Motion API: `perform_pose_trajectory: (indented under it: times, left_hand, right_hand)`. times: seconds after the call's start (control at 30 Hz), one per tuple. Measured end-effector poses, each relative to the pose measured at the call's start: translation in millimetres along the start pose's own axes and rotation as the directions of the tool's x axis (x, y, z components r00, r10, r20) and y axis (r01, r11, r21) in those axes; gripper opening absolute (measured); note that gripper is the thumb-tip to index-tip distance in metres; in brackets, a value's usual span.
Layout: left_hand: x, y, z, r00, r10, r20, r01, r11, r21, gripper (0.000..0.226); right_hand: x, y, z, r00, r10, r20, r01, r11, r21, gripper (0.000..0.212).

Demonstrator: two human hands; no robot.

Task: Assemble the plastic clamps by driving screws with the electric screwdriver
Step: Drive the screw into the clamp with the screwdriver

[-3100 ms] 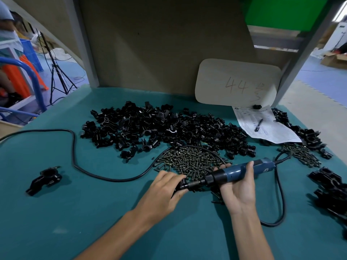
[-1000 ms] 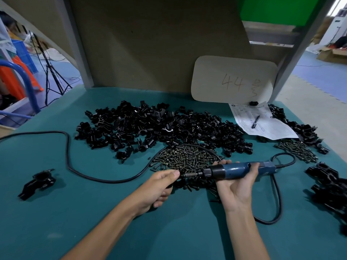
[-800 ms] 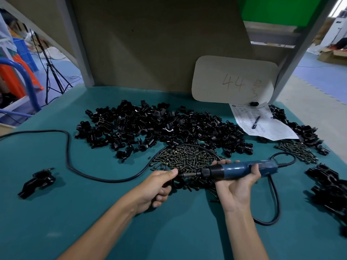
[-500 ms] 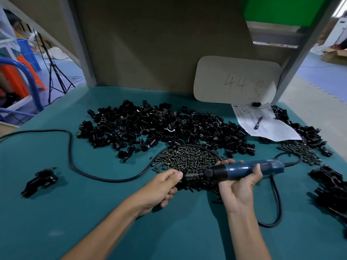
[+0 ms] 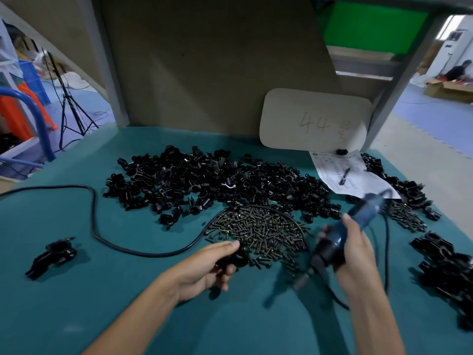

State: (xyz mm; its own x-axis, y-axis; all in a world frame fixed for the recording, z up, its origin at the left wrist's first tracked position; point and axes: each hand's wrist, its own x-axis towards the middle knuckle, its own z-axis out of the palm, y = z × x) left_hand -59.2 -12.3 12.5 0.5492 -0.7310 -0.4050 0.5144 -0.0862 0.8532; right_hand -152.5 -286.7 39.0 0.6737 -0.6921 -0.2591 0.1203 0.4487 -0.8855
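My left hand [image 5: 204,267] grips a black plastic clamp [image 5: 234,260] just in front of the pile of dark screws [image 5: 258,229]. My right hand [image 5: 355,254] holds the blue electric screwdriver [image 5: 343,234], tilted with its bit pointing down and left toward the mat, blurred by motion. A large heap of black clamp parts [image 5: 220,180] lies behind the screws.
The screwdriver's black cable [image 5: 94,213] loops over the teal mat [image 5: 76,303]. One clamp [image 5: 52,253] lies alone at the left. More clamps [image 5: 445,265] and a second screw pile [image 5: 407,216] sit at the right, with a paper and pen [image 5: 344,175] behind.
The screwdriver has swung away from the clamp, from lying level with its bit at my left hand to pointing steeply down. My left hand still holds the clamp.
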Motion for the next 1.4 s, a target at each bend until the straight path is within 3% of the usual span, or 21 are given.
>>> perform_pose_trajectory:
  times: [0.03,0.07,0.13,0.23,0.3,0.33,0.37,0.43,0.5,0.57,0.6,0.7,0.77,0.9,0.93,1.1,1.2,1.3,1.4]
  left_hand:
    - [1,-2,2,0.999,0.032,-0.026,-0.033,0.999,-0.028,0.037]
    - [2,-4,4,0.996,0.060,-0.061,-0.062,0.997,-0.040,0.036]
    - [7,-8,12,0.985,0.115,-0.129,-0.115,0.993,0.010,0.033]
    - [12,-12,26,0.970,0.205,-0.132,-0.181,0.967,0.178,0.025]
    - [15,-14,41,0.964,0.245,-0.099,-0.214,0.943,0.256,0.025]
    - [17,-13,49,0.957,0.276,-0.084,-0.241,0.924,0.295,0.028]
    - [20,-11,60,0.945,0.320,-0.070,-0.281,0.900,0.333,0.030]
    - [25,-7,79,0.898,0.437,-0.040,-0.388,0.833,0.394,0.038]
    - [30,-3,98,0.850,0.527,-0.004,-0.470,0.762,0.446,0.044]
    - [33,0,112,0.839,0.544,0.026,-0.482,0.718,0.502,0.049]
    - [33,1,118,0.845,0.532,0.050,-0.480,0.715,0.508,0.055]
    - [33,-1,125,0.867,0.494,0.070,-0.472,0.766,0.437,0.060]
    - [32,-1,116,0.859,0.512,-0.007,-0.458,0.775,0.436,0.046]
    - [31,-3,80,0.822,0.542,-0.174,-0.401,0.768,0.499,0.023]
    - [31,-3,73,0.808,0.551,-0.209,-0.390,0.765,0.512,0.022]
    - [31,8,41,0.677,0.644,-0.357,-0.366,0.715,0.595,0.021]
    - [24,19,14,0.581,0.716,-0.386,-0.283,0.623,0.729,0.017]
    - [22,30,-28,0.495,0.769,-0.405,0.035,0.448,0.893,0.033]
    - [24,33,-58,0.549,0.669,-0.500,0.325,0.381,0.866,0.056]
  right_hand:
    - [1,-5,-6,0.999,-0.048,-0.003,0.045,0.961,-0.274,0.025]
    - [1,-7,-12,0.994,-0.104,0.032,0.104,0.828,-0.552,0.029]
    - [-2,-7,-22,0.977,-0.162,0.137,0.193,0.417,-0.888,0.034]
    - [-10,-2,-21,0.977,-0.084,0.195,0.197,0.011,-0.980,0.040]
    - [-17,4,-20,0.960,-0.142,0.242,0.211,-0.204,-0.956,0.046]
    - [-23,5,-18,0.935,-0.198,0.294,0.256,-0.195,-0.947,0.051]
    - [-33,4,-15,0.911,-0.229,0.343,0.334,-0.079,-0.939,0.054]
    - [-55,4,-7,0.893,-0.149,0.425,0.450,0.337,-0.827,0.049]
    - [-69,10,-3,0.878,-0.057,0.475,0.409,0.603,-0.685,0.036]
    - [-73,8,-7,0.901,-0.115,0.418,0.364,0.725,-0.585,0.024]
    - [-73,2,-13,0.915,-0.157,0.372,0.359,0.738,-0.571,0.019]
    - [-60,-30,-50,0.939,-0.235,0.252,0.345,0.620,-0.704,0.022]
    - [-46,-58,-82,0.939,-0.308,0.150,0.292,0.492,-0.820,0.036]
    - [-17,-106,-150,0.833,-0.552,-0.009,0.114,0.187,-0.976,0.034]
    - [-10,-114,-164,0.823,-0.568,-0.021,0.056,0.118,-0.991,0.034]
    - [17,-125,-196,0.912,-0.399,-0.097,-0.215,-0.262,-0.941,0.045]
    - [24,-124,-194,0.886,-0.456,-0.089,-0.241,-0.288,-0.927,0.048]
    - [25,-116,-167,0.827,-0.563,-0.006,-0.160,-0.225,-0.961,0.053]
    - [20,-97,-117,0.852,-0.490,0.187,0.113,-0.177,-0.978,0.049]
